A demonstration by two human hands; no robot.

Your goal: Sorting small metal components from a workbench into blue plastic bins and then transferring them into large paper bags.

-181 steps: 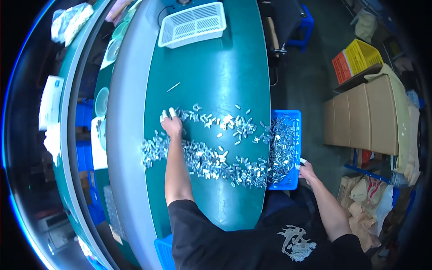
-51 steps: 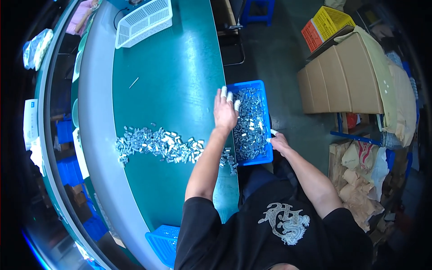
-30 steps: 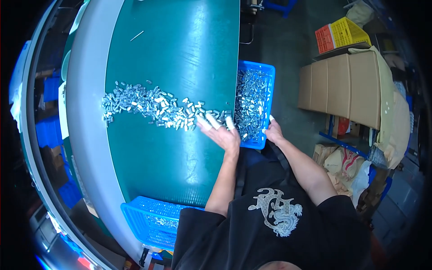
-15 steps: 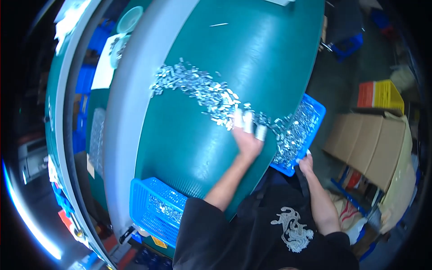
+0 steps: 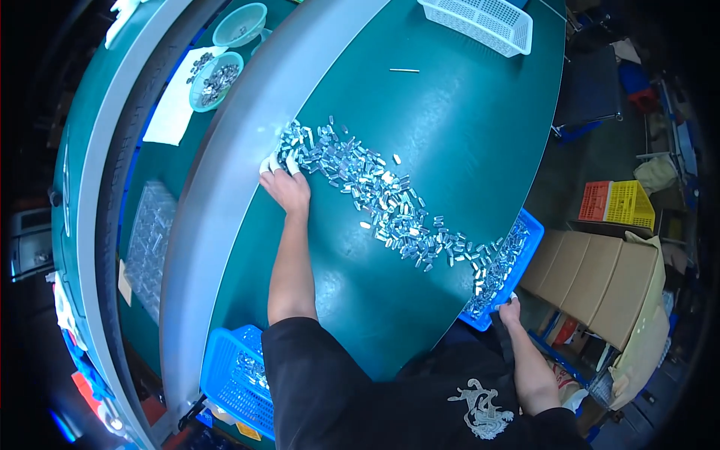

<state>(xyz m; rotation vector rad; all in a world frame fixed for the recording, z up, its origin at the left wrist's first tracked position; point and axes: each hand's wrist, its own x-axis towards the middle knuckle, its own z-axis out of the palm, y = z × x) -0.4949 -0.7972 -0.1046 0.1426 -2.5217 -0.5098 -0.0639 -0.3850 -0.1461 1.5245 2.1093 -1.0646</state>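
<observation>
A long spread of small shiny metal pieces (image 5: 386,199) crosses the green work surface (image 5: 352,292) and runs down into a blue tray (image 5: 531,251) at its right edge. My left hand (image 5: 286,187), with white finger covers, reaches the left end of that spread beside the grey rail. Its fingers are apart and touch the outermost pieces, holding none that I can see. Close to my body, my right hand (image 5: 510,310) grips the near end of the blue tray, which is full of the same pieces; part of its fingers is hidden.
A blue basket (image 5: 234,390) with more metal pieces stands at lower left. At the top are a white basket (image 5: 480,28) and a thin rod (image 5: 404,70). Beyond the grey rail (image 5: 225,150) sit two green bowls (image 5: 217,82). Cardboard (image 5: 592,281) lies at right.
My left hand has moved left and away from the tray end to the far left end of the metal pieces. My right hand still grips the blue tray. The view has shifted, showing the white basket.
</observation>
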